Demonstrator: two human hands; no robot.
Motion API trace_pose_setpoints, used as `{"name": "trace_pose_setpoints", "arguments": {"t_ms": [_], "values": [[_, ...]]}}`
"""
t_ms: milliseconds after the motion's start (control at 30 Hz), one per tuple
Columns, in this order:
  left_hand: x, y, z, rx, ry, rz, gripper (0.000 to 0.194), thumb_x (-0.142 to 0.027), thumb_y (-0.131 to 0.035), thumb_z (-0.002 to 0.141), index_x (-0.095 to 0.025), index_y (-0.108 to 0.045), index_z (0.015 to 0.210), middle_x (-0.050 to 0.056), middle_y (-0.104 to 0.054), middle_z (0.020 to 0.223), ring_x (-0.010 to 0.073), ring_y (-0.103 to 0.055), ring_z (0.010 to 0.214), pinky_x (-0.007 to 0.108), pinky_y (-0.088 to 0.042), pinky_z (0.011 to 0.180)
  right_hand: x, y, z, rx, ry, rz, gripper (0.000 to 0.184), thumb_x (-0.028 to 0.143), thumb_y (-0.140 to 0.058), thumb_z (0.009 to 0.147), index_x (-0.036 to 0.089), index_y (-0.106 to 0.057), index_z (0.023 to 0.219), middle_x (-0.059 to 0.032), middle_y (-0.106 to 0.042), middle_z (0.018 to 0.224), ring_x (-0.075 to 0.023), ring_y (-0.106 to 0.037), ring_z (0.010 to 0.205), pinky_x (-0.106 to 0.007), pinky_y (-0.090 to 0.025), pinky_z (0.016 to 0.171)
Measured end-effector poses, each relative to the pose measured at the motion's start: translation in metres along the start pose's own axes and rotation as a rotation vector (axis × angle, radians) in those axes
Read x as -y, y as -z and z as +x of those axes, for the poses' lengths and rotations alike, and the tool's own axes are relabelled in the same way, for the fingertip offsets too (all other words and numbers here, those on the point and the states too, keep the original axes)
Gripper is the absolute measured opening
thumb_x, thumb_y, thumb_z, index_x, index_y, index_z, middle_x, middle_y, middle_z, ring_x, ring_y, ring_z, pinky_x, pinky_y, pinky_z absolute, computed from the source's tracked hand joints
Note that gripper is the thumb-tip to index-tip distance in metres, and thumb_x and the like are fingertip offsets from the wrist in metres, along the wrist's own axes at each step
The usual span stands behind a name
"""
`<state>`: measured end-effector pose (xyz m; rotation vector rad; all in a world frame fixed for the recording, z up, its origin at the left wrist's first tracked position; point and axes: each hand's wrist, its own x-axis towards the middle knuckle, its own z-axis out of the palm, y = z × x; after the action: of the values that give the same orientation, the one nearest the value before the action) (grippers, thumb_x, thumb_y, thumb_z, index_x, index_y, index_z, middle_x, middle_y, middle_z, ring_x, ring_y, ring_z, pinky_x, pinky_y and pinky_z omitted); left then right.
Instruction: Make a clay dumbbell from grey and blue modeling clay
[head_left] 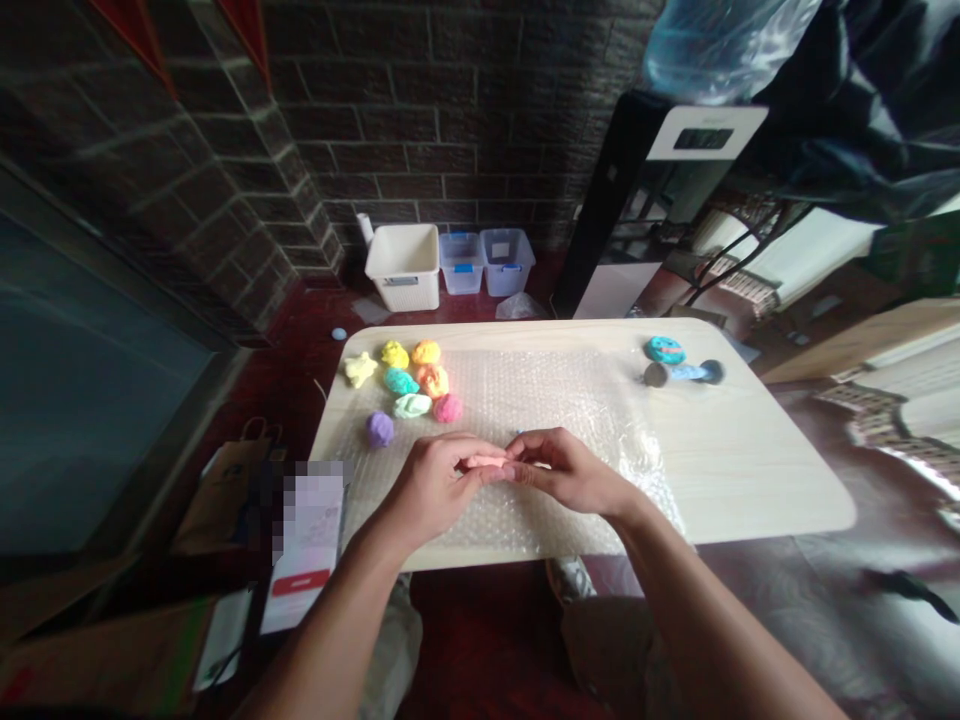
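Between my two hands, above the bubble wrap, is a small piece of pinkish-orange modelling clay point(486, 461). My left hand point(442, 480) has its fingers and thumb closed around it. My right hand point(566, 470) pinches at its right end, fingertips meeting those of the left. The fingers hide much of the clay. Beyond my left hand lie several coloured clay lumps, among them a purple ball point(380, 429), a pink ball point(448, 408), a pale green lump point(412, 405), an orange lump point(433, 380) and a pale yellow star-like piece point(361, 370).
Bubble wrap point(540, 385) covers the middle of the pale table point(765, 470). At its far right are a teal clay lump point(665, 349) and a dumbbell-shaped object point(684, 373). Behind stand a white basket point(405, 250), clear bins point(508, 260) and a water dispenser point(622, 200).
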<state>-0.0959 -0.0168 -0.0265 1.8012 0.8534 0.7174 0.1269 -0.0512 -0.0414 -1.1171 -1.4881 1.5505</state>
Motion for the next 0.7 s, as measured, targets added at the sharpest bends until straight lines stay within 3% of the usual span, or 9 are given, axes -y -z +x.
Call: {"name": "trace_pose_setpoints", "arguments": {"t_ms": [200,300,500,700], "values": [[0.0,-0.005,0.003,-0.024,-0.111,0.126,0.021,-0.025,-0.073,0.099,-0.019,-0.08,0.118,0.01,-0.082,0.117,0.0242,-0.076,0.11,0.036,-0.06,0.096,-0.003,0.006,-0.005,0.08,0.027,-0.007,0.047,0.058,-0.067,0.102,0.015,-0.082,0.091,-0.0063,-0.08,0.086,-0.0191,-0.07,0.082,-0.033,-0.052,0.082],[0.001,-0.01,0.004,-0.013,-0.054,0.098,0.025,-0.028,-0.072,0.1,-0.019,-0.08,0.122,0.011,-0.083,0.117,0.0245,-0.078,0.105,0.035,-0.062,0.092,-0.003,0.011,-0.009,0.066,0.038,0.004,0.044,0.056,-0.068,0.101,0.015,-0.083,0.093,-0.0062,-0.08,0.088,-0.019,-0.069,0.082,-0.033,-0.052,0.081],[0.0,-0.016,0.01,-0.011,-0.028,0.093,0.016,-0.026,-0.074,0.098,-0.02,-0.085,0.107,0.007,-0.086,0.1,0.023,-0.08,0.091,0.032,-0.063,0.082,-0.003,0.017,-0.014,0.033,-0.008,0.053,0.042,0.055,-0.076,0.096,0.014,-0.083,0.099,-0.0082,-0.081,0.09,-0.0196,-0.071,0.082,-0.033,-0.053,0.08],[0.005,-0.017,0.013,-0.043,-0.025,0.059,0.026,-0.031,-0.08,0.094,-0.019,-0.082,0.117,0.009,-0.084,0.113,0.0237,-0.079,0.099,0.032,-0.062,0.084,0.0,0.02,-0.017,0.002,-0.004,0.04,0.042,0.056,-0.076,0.096,0.014,-0.081,0.098,-0.0065,-0.078,0.089,-0.0181,-0.068,0.08,-0.032,-0.052,0.077]]}}
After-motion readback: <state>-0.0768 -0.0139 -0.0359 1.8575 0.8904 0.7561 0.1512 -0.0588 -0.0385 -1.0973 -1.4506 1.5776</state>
